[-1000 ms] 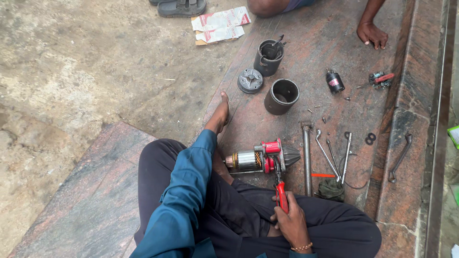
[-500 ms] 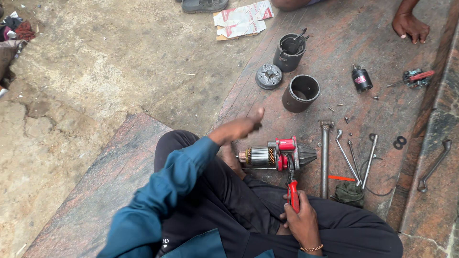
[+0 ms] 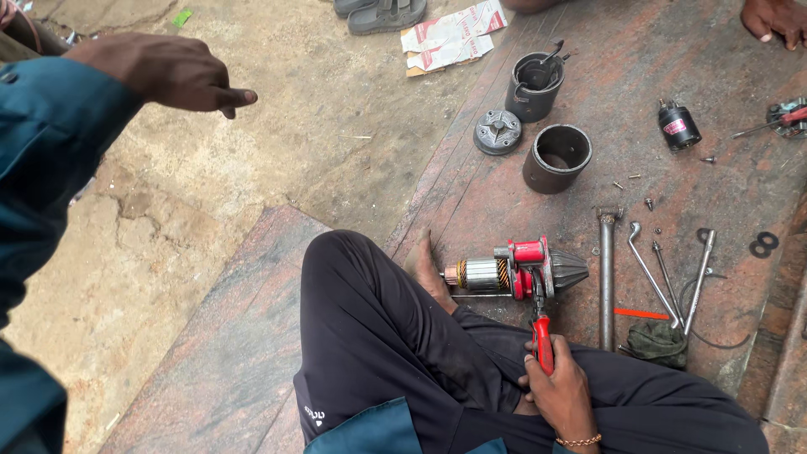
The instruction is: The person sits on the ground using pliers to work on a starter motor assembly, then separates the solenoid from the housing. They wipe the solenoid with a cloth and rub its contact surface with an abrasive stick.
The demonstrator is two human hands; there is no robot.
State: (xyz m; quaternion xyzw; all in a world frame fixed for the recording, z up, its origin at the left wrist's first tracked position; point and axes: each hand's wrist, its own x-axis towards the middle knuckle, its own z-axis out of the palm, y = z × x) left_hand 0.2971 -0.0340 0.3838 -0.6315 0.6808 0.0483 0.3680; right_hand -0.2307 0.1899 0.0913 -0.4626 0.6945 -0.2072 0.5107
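Note:
My right hand point(image 3: 559, 388) rests on my lap and grips the red handle of a tool point(image 3: 541, 332) whose red head clamps a motor armature point(image 3: 504, 272) lying on the stone slab in front of my bare foot point(image 3: 427, 271). My left hand point(image 3: 172, 72) is raised at the upper left, over the concrete ground. It holds nothing and its index finger points right, the other fingers curled.
Two dark metal cylinders point(image 3: 556, 157), a round end cap point(image 3: 498, 132) and a small black motor part point(image 3: 677, 125) lie ahead on the slab. A long rod point(image 3: 606, 277), wrenches point(image 3: 651, 273) and washers lie to the right. Another person's hand point(image 3: 776, 17) is top right. Sandals point(image 3: 380, 13) and paper point(image 3: 452, 35) lie beyond.
My left hand has left the armature and swung up and far left, out over the concrete. The view has shifted closer. My right hand keeps its grip on the red-handled tool.

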